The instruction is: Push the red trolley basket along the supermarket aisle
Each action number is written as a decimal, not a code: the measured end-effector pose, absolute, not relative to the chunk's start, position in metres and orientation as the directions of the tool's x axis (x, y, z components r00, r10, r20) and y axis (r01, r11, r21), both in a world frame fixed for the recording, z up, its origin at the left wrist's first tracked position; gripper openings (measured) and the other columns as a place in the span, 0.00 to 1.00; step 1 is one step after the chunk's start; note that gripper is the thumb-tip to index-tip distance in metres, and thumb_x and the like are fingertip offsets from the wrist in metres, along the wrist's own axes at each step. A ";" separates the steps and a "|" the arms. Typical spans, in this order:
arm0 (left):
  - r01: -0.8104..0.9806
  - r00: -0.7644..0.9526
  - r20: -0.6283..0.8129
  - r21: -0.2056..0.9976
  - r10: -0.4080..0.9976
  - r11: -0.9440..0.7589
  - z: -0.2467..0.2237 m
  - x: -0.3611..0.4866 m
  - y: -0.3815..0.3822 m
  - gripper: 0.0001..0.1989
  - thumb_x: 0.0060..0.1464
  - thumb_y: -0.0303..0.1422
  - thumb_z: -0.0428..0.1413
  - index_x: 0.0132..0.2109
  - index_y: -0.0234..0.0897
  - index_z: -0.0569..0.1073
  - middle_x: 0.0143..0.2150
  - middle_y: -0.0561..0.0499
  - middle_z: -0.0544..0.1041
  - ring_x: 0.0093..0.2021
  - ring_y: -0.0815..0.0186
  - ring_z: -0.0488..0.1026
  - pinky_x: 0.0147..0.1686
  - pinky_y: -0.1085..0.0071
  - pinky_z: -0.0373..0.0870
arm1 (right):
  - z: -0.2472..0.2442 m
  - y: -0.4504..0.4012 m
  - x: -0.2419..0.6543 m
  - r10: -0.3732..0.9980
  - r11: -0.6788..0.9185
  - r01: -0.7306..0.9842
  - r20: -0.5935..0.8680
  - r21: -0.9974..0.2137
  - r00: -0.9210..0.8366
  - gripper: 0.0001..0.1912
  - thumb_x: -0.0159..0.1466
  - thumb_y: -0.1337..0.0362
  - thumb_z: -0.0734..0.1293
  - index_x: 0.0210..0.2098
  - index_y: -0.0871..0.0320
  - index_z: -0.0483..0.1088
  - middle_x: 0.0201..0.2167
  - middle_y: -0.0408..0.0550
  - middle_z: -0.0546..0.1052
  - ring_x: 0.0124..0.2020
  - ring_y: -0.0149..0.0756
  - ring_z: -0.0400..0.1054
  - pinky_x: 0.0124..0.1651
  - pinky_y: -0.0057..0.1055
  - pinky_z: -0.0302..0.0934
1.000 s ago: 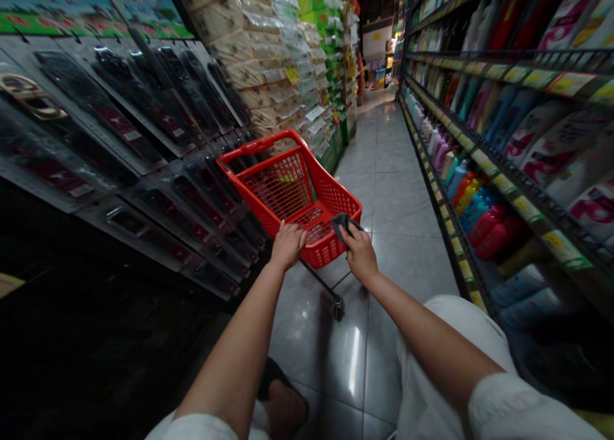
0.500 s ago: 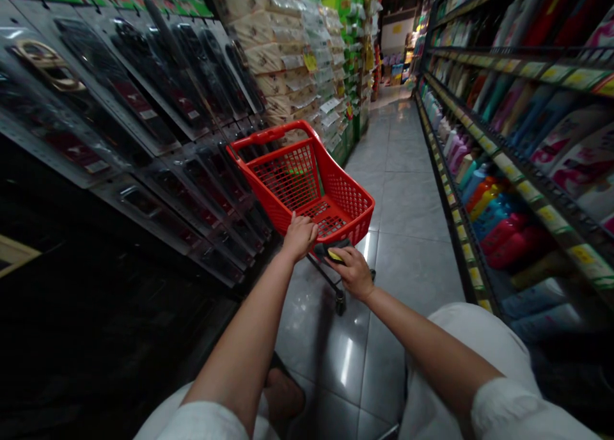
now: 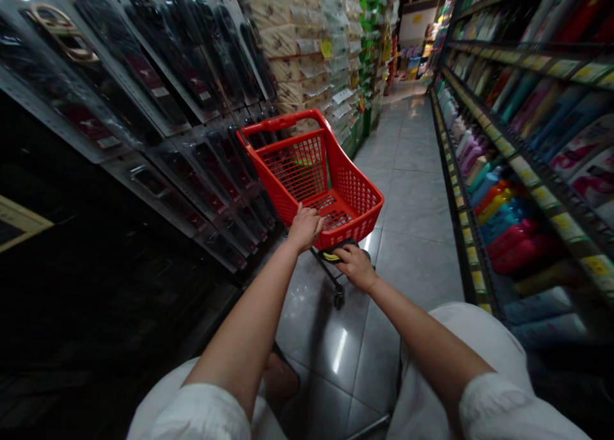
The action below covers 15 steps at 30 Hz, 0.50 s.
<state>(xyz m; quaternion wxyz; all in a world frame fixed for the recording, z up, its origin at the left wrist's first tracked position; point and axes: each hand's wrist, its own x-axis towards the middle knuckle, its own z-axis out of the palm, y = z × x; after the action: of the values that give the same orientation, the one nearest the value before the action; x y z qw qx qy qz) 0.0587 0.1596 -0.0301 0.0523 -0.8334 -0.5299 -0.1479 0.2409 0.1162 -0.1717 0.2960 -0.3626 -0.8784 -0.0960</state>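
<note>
A red plastic shopping cart [image 3: 352, 197] with perforated walls stands in front of me, its basket bare inside. My left hand [image 3: 306, 227] is closed over the near rim of the basket, fingers curled onto the edge. Just right of it and lower, my right hand [image 3: 355, 267] grips a black object with a yellow patch [image 3: 330, 256]. That object lies against the underside of the basket's near end, and its exact kind is hard to make out. Part of it is hidden behind the fingers.
Packaged belts [image 3: 158, 88] hang on a rack at the left. Behind the cart are stacked tissue packs [image 3: 292, 50]. Shelves of bottles [image 3: 508, 222] line the right side. Grey floor tiles [image 3: 412, 203] run down the aisle between them.
The black-and-yellow object has turned in my right hand and shifted slightly left, nearer the cart's underside. My left hand stays on the rim. The view has swung a little left.
</note>
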 end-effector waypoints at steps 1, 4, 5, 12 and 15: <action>0.898 0.391 0.310 0.078 0.866 -0.433 -0.030 0.059 0.159 0.22 0.67 0.35 0.42 0.37 0.35 0.79 0.37 0.46 0.75 0.46 0.59 0.70 0.69 0.46 0.50 | -0.169 0.116 0.241 0.548 0.734 0.678 0.620 -0.035 -0.561 0.09 0.67 0.63 0.67 0.43 0.49 0.80 0.47 0.46 0.78 0.49 0.40 0.65 0.49 0.35 0.61; 0.895 0.390 0.316 0.091 0.865 -0.436 -0.032 0.057 0.158 0.21 0.66 0.35 0.42 0.36 0.36 0.79 0.37 0.47 0.75 0.45 0.60 0.70 0.69 0.46 0.50 | -0.164 0.118 0.242 0.446 0.778 0.628 0.684 0.022 -0.577 0.09 0.68 0.63 0.66 0.40 0.47 0.80 0.50 0.45 0.78 0.54 0.41 0.63 0.52 0.37 0.59; 0.895 0.393 0.309 0.089 0.866 -0.438 -0.032 0.057 0.157 0.21 0.66 0.35 0.42 0.36 0.36 0.79 0.37 0.47 0.75 0.46 0.60 0.69 0.69 0.46 0.49 | -0.165 0.120 0.243 0.433 0.780 0.624 0.689 0.036 -0.581 0.09 0.68 0.63 0.66 0.39 0.47 0.81 0.51 0.45 0.77 0.55 0.41 0.62 0.52 0.37 0.58; 0.893 0.408 0.278 0.078 0.869 -0.444 -0.032 0.054 0.154 0.21 0.67 0.35 0.43 0.34 0.37 0.78 0.37 0.46 0.74 0.46 0.59 0.69 0.70 0.45 0.47 | -0.196 0.123 0.246 0.598 0.724 0.689 0.534 -0.039 -0.598 0.09 0.66 0.65 0.67 0.35 0.48 0.81 0.50 0.44 0.78 0.53 0.42 0.63 0.53 0.37 0.61; 0.895 0.401 0.274 0.087 0.874 -0.438 -0.032 0.055 0.154 0.21 0.66 0.35 0.43 0.34 0.37 0.78 0.37 0.46 0.74 0.46 0.59 0.69 0.70 0.45 0.47 | -0.200 0.120 0.251 0.669 0.699 0.712 0.412 -0.065 -0.619 0.08 0.65 0.65 0.68 0.35 0.49 0.81 0.49 0.45 0.77 0.51 0.42 0.64 0.51 0.37 0.62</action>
<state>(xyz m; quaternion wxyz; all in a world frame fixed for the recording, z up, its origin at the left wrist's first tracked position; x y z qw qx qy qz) 0.0550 0.1538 -0.0317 0.0367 -0.8361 -0.5290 -0.1405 0.2511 0.1200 -0.1997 0.2071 -0.3844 -0.8981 -0.0522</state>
